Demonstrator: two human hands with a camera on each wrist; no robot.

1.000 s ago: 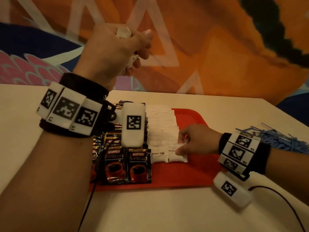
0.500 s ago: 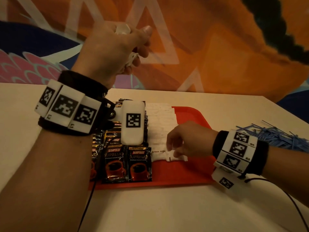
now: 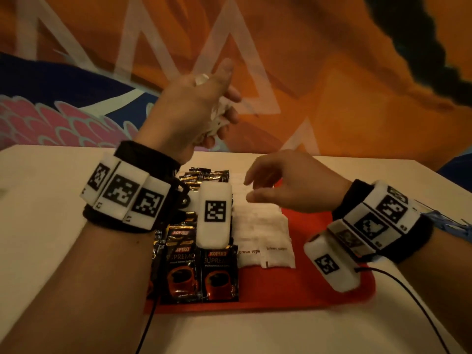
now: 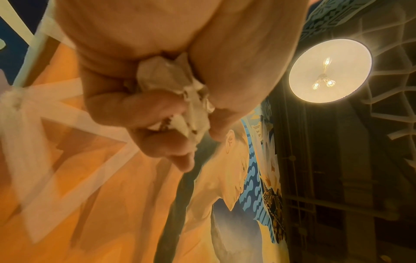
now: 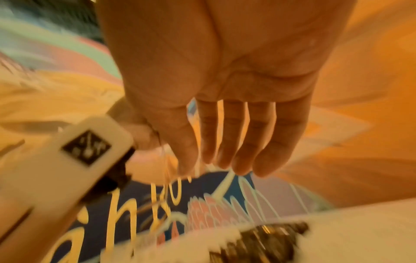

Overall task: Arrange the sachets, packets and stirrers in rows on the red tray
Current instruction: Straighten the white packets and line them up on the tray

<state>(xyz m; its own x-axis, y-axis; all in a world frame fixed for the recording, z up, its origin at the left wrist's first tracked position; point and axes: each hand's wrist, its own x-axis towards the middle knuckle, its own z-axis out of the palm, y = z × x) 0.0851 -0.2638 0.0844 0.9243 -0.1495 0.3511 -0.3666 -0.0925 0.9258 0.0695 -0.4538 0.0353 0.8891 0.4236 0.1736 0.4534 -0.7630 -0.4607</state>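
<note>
On the red tray [image 3: 281,292] lie rows of black coffee packets [image 3: 199,272] at the left and white brown-sugar sachets [image 3: 263,233] beside them. My left hand [image 3: 204,108] is raised above the tray's far end and grips a bunch of white sachets [image 4: 180,92]. My right hand [image 3: 278,182] hovers over the sachet rows with its fingers [image 5: 236,138] straight and spread, holding nothing. A heap of blue stirrers [image 3: 449,223] lies on the table to the right of the tray, partly hidden by my right wrist.
The tray sits on a pale table [image 3: 51,238] whose far edge meets an orange, blue and pink mural wall [image 3: 332,72]. A black cable [image 3: 413,297] runs from my right wrist across the table. A round ceiling lamp [image 4: 328,71] hangs overhead.
My right hand let go of the front sachet, lifted off the tray and moved up toward my left hand, its fingers opening. The left hand stayed raised with its bunch.
</note>
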